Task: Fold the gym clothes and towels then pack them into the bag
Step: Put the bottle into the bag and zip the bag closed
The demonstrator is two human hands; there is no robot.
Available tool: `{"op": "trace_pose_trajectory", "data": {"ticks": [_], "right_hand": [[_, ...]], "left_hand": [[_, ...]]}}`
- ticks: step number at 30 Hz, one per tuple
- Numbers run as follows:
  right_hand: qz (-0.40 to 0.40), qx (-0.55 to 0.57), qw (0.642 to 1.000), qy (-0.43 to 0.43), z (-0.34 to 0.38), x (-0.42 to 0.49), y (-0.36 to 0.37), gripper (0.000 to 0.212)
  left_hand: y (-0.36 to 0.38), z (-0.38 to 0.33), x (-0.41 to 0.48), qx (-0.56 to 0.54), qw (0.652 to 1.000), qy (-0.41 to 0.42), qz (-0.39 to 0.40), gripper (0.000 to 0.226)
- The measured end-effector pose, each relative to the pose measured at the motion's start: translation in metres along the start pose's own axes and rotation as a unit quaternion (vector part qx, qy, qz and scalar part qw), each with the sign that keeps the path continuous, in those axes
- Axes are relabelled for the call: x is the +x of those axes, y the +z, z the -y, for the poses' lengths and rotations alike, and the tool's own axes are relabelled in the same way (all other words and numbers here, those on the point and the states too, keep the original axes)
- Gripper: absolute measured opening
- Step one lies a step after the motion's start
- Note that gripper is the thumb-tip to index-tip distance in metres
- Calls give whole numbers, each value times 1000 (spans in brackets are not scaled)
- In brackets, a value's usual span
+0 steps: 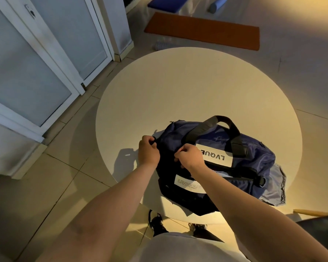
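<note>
The dark blue bag (254,154) with black handles sits on the round table (197,87). The left hand (148,151) and right hand (190,155) both pinch its top.

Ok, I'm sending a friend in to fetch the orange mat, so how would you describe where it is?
Start at the round white table where the navy bag sits. On the floor just beyond the table's far edge lies the orange mat, flat and unrolled. The blue pad and blue roll lie farther back; it is the only orange one.
</note>
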State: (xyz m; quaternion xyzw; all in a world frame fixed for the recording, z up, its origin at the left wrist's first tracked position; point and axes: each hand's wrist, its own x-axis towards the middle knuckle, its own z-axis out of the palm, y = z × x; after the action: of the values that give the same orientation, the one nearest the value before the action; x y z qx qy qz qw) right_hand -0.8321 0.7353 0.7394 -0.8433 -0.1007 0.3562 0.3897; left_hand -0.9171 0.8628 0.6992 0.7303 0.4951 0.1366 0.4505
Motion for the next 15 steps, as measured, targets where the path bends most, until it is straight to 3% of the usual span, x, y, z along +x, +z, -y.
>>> {"op": "trace_pose_trajectory", "data": {"ticks": [2,4,7,9,12,15], "right_hand": [[-3,12,1000,22,-6,-4,-9,4],[0,48,998,31,-9,-7,-13,4],[-3,97,995,27,-10,-12,-10,3],[-13,98,995,25,-10,-14,-6,3],[-30,59,998,12,-12,-15,-1,6],[-48,-3,999,-7,-10,-20,-4,7]], "left_hand": [[-3,-1,-5,60,996,54,-25,19],[-1,0,-17,169,968,184,-20,37],[7,7,-40,251,912,303,114,48],[10,12,-50,249,914,290,135,45],[9,0,-53,238,938,230,103,35],[6,-14,-45,253,940,209,91,29]]}}
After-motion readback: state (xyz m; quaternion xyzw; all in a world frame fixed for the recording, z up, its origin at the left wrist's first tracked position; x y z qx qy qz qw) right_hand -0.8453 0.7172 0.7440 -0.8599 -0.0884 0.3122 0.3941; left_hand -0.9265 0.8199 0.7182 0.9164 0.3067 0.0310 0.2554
